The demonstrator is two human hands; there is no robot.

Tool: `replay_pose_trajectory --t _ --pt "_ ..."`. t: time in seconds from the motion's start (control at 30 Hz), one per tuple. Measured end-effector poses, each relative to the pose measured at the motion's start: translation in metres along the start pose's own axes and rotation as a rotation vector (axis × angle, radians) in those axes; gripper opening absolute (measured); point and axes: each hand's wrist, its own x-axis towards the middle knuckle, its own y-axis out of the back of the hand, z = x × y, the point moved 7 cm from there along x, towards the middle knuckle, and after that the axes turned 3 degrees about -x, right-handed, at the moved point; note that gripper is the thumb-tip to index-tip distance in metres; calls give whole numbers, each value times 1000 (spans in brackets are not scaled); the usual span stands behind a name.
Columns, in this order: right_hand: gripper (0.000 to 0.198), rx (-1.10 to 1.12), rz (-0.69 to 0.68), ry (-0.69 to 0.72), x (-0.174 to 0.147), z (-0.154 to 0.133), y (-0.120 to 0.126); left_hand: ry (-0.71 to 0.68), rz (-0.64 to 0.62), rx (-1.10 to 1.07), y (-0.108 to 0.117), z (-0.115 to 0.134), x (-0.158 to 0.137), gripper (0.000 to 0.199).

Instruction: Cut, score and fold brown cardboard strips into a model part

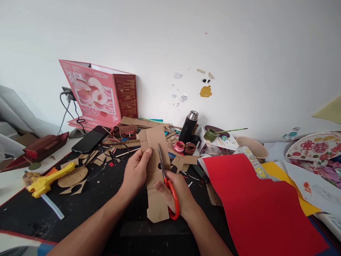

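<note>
A long piece of brown cardboard (pixel 155 199) is held up over the black mat, with creases across it and a small dark hole near its middle. My left hand (pixel 137 167) grips its left edge, the thumb pressed flat on the front. In my right hand (pixel 177 192) is a pair of scissors (pixel 174 197) with red-orange handles, my fingers closed round them. The blades lie along the front of the cardboard and point up and away. Whether they are cutting into it, I cannot tell.
At left lie a yellow glue gun (pixel 49 179), a phone (pixel 90 139) and cardboard scraps (pixel 101 157). Behind stand a pink box (pixel 96 92) and a black thermos (pixel 188 126). Paint jars (pixel 179 146) sit near a brush in a green jar (pixel 211 135). Red paper (pixel 255 202) covers the right side.
</note>
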Motion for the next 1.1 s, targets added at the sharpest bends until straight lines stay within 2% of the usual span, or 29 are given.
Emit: replay_pose_trajectory --t 0.37,0.67,0.9,1.1 --pt "68 46 -20 18 0 -3 0 -14 8 23 0 7 -1 56" --pt "69 40 -47 25 -1 -7 -1 5 9 -3 1 2 1 57" --pt "67 -96 32 13 -2 -12 2 34 -7 -64 -2 2 0 56" --pt "71 -81 17 26 0 -11 2 45 1 -67 -2 2 1 58"
